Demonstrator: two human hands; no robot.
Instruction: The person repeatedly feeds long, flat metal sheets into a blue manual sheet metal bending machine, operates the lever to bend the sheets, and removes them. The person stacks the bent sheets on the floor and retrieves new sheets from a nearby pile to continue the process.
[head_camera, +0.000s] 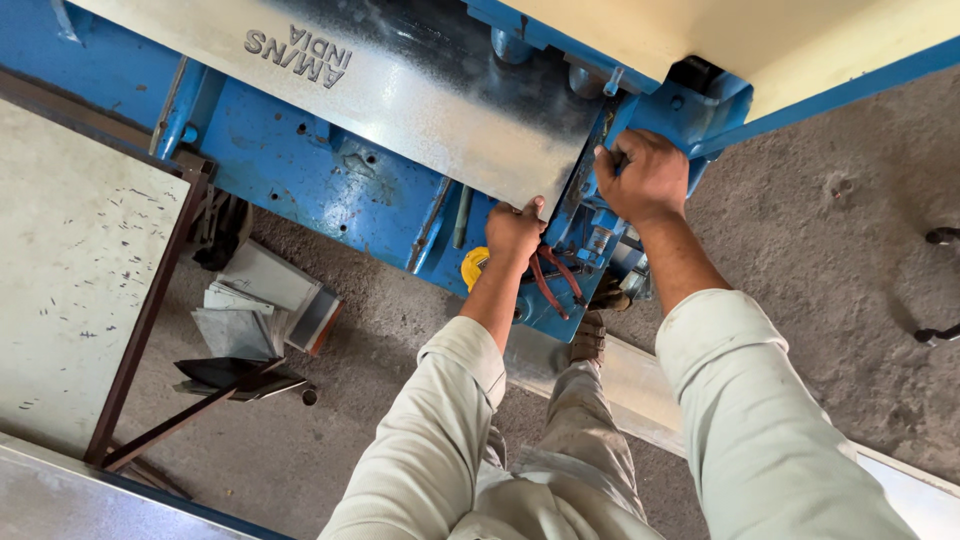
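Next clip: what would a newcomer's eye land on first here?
The big blue machine across the top, with a grey metal sheet lying on it. At centre, the left hand holds the sheet's near edge, while the right hand closes its grip on a part at the machine's right end. Folded metal offcuts lie on the floor, lower left.

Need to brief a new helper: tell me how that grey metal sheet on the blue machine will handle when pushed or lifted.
The metal sheet lies flat without sagging, so it is probably stiff. Its smooth, shiny face suggests it slides easily across the blue machine. The left hand grips its thin edge, which may be sharp.
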